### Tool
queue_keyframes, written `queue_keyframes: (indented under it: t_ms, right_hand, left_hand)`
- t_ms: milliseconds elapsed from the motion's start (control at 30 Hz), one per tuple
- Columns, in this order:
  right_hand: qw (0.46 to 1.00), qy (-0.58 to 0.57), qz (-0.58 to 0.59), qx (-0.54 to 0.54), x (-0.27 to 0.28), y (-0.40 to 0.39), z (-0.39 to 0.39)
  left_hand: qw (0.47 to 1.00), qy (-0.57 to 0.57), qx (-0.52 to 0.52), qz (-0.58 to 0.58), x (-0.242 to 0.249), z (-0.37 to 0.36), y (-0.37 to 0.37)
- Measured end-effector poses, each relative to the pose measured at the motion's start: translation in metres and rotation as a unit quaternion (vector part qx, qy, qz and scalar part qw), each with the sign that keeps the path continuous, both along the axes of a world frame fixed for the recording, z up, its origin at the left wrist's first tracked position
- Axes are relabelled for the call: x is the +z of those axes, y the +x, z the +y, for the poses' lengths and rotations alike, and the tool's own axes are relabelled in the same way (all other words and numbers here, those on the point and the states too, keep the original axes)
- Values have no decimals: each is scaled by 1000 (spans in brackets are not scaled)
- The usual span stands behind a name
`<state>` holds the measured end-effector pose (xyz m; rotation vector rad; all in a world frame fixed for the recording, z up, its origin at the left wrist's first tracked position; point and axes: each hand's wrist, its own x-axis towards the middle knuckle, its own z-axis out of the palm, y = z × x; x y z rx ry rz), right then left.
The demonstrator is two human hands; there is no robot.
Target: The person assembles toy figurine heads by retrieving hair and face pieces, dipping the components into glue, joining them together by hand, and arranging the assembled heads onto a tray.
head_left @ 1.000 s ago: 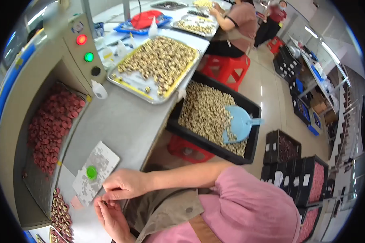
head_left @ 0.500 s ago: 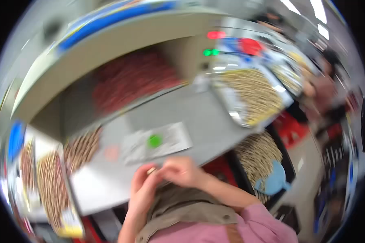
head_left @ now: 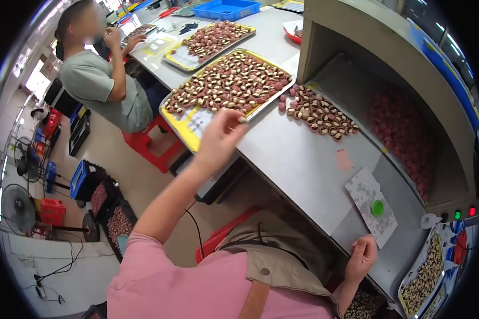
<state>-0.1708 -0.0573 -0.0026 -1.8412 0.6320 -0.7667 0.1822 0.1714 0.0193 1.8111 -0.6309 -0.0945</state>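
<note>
Apart now, after being bunched together near the green cap [head_left: 377,208] half a second ago: left hand [head_left: 221,139] way out by the nearer metal tray [head_left: 182,126], right hand [head_left: 361,256] down at the bench edge. Whole view swung round too.

From the left: person in a grey-green T-shirt [head_left: 93,80], seated on a red stool [head_left: 138,134], one hand raised. Then the tray, loaded with cream-and-brown pieces [head_left: 228,80] and dark pink ones. Left thumb and fingertips pinched on one small two-tone piece [head_left: 242,120], right at the tray's near edge; hard to say over it or just beside it. Next, loose pieces [head_left: 324,114] on the bench [head_left: 298,175]. Right fingers curled in together, nothing visible inside, but can't tell for sure. Just past those, that cap on a speckled white plate [head_left: 367,186], then a heap of dark pink discs [head_left: 401,127] inside the machine bay.

Tips for this bit: pinch lightly by the rim, keep the wrist high over the loaded tray, and don't drag knuckles through the neighbours. Probably easy to knock.

Writing-wise: blue crate [head_left: 218,14] at the back with pale lettering, like "SIS", maybe "515". No other label readable.
</note>
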Motion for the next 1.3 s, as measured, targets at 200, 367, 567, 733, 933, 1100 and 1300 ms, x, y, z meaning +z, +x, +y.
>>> queue_keyframes:
  t_ms: [200, 367, 567, 733, 933, 1100, 1300]
  right_hand:
    - [1000, -9, -4, 11, 1, 1, 2]
    - [1000, -25, -7, 18, 0, 1, 0]
    - [999, -30, 5, 28, -1, -1, 1]
    - [999, -35, 2, 27, 2, 0, -1]
    - [999, -43, 7, 25, 9, 2, 0]
    - [1000, -29, 2, 13, 9, -1, 1]
    - [999, -34, -13, 15, 10, 0, 1]
  left_hand:
    - [985, 119, 69, -100, -6, 56, 40]
    - [974, 173, 60, -131, -3, 32, 31]
    - [966, 185, 63, -169, -3, 24, 36]
    - [984, 130, 5, -119, 76, 8, -41]
    - [894, -176, -314, -268, 166, -40, -105]
    - [860, -252, -298, -330, 185, -64, -103]
    - [817, -295, -330, -369, 204, -80, -100]
